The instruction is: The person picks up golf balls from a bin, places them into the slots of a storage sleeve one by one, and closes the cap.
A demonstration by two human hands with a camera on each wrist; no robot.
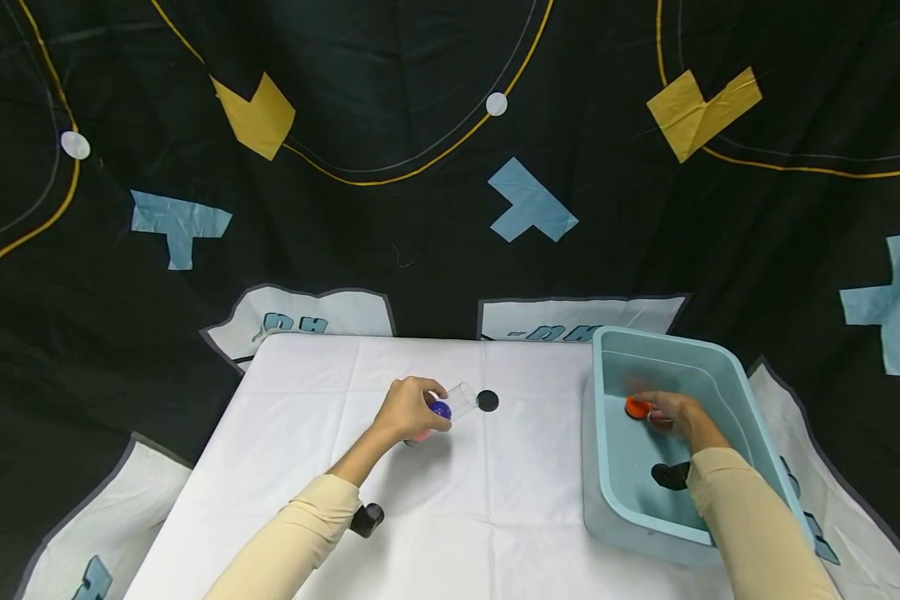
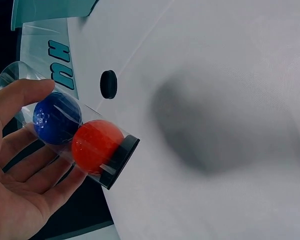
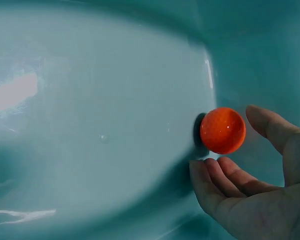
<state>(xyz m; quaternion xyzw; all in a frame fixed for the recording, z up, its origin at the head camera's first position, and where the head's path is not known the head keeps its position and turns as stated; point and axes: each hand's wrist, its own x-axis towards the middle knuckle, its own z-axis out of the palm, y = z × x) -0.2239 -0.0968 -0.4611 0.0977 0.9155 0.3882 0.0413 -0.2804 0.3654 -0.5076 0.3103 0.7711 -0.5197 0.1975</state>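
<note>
item: orange ball (image 3: pixel 222 130) lying in teal bin (image 1: pixel 727 375) at frame right, r. hand (image 3: pixel 255 185) closing on it w/ loose fingers, not yet gripping; l. hand (image 2: pixel 20 165) gripping clear tube (image 2: pixel 70 127) frame centre, open end pointing upper right.

head: high, looking down at table (image 1: pixel 495 500) | wrists: close-up | shared: clear tube (image 2: pixel 65 127), teal bin (image 3: pixel 90 125)

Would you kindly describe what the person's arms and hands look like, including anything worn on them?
Both arms wear plain long sleeves in a pale cream-yellow, reaching to the wrists: the left sleeve and the right sleeve. The left hand and right hand are bare, with no gloves, rings or watch visible. A small dark device sits under the left forearm.
</note>
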